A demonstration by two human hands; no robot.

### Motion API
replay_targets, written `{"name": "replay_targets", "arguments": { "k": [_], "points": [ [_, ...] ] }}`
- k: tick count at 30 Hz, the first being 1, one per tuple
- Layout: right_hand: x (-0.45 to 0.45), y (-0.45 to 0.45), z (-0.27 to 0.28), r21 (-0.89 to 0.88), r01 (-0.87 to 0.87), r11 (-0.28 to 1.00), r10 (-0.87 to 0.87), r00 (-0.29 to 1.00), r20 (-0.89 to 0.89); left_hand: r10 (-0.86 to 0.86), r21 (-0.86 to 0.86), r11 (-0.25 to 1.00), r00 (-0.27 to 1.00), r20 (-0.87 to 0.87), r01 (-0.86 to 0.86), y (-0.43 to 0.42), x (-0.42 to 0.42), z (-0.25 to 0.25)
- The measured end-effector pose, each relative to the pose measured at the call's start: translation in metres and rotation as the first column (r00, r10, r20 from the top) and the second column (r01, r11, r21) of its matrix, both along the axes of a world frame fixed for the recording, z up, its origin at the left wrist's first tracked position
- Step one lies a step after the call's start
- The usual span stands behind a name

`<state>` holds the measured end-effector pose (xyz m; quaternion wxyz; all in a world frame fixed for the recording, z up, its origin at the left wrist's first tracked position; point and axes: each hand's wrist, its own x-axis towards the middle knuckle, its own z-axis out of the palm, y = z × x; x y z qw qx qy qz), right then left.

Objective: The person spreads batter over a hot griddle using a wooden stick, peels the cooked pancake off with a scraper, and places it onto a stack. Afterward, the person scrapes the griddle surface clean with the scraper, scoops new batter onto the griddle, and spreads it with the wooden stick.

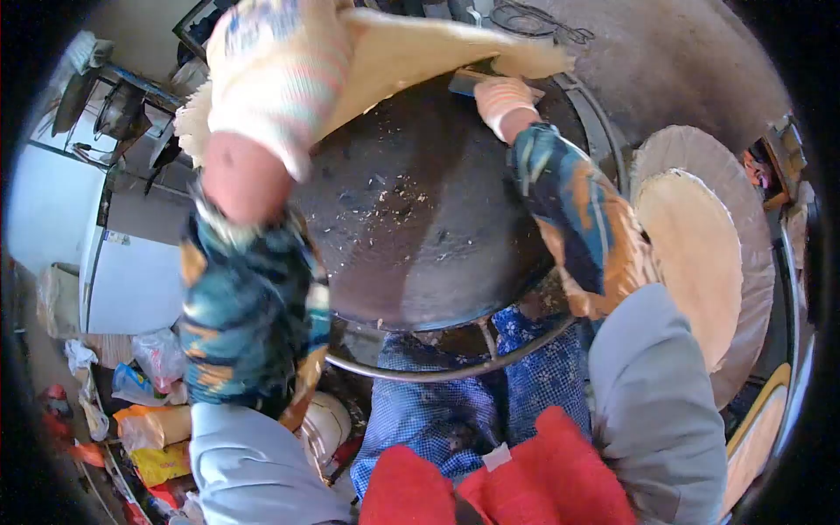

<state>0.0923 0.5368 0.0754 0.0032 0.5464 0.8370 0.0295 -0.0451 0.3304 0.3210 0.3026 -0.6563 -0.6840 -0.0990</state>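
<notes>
A large, thin, pale flatbread (420, 48) is partly lifted off the far side of a round, dark griddle (437, 219). My left hand (276, 79), in a striped knit glove and blurred, is raised at the upper left with the sheet gathered at it; its fingertips are hidden. At the griddle's far right, my gloved right hand (505, 98) is closed around a flat scraper (468, 81), held low beside the flatbread's edge. Crumbs (398, 201) are scattered on the griddle's middle.
A metal ring (455, 374) runs around the griddle, close to my legs. Finished flatbread (691, 254) lies on a round brown surface (757, 262) at right. Bags and packets (162, 437) crowd the lower left, beside a white bucket (325, 424). Pans (120, 109) hang upper left.
</notes>
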Motion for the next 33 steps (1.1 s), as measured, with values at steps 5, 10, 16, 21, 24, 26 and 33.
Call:
{"name": "replay_targets", "arguments": {
  "k": [5, 10, 16, 21, 24, 26, 33],
  "points": [
    [0.119, -0.069, -0.066, 0.36, -0.258, 0.897, 0.364, 0.891, -0.269, -0.197, -0.399, 0.892, 0.977, 0.083, 0.214, -0.094, 0.049, -0.089],
    [0.202, -0.269, -0.018, 0.306, -0.126, 0.944, 0.211, 0.942, -0.263, -0.435, -0.306, 0.737, 0.769, 0.468, 0.603, -0.193, 0.04, -0.146],
    [0.244, -0.407, -0.029, 0.003, 0.171, 0.985, -0.107, 0.633, -0.766, -0.096, -0.458, 0.869, 0.972, 0.214, 0.187, -0.283, -0.112, -0.251],
    [0.149, -0.4, 0.033, 0.309, -0.366, 0.878, 0.479, 0.677, -0.558, -0.058, -0.601, 0.786, 0.985, 0.161, 0.145, -0.29, -0.114, -0.314],
    [0.079, -0.388, 0.024, 0.421, -0.469, 0.777, 0.629, 0.622, -0.468, -0.037, -0.531, 0.833, 0.973, 0.229, 0.156, -0.297, -0.072, -0.309],
    [0.049, -0.38, 0.011, 0.401, -0.503, 0.766, 0.635, 0.688, -0.351, -0.072, -0.411, 0.879, 0.919, 0.388, 0.243, -0.3, -0.043, -0.316],
    [0.024, -0.347, 0.002, 0.238, -0.387, 0.891, 0.437, 0.874, -0.213, -0.099, 0.023, 0.995, 0.935, 0.342, 0.097, -0.244, -0.073, -0.256]
  ]
}}
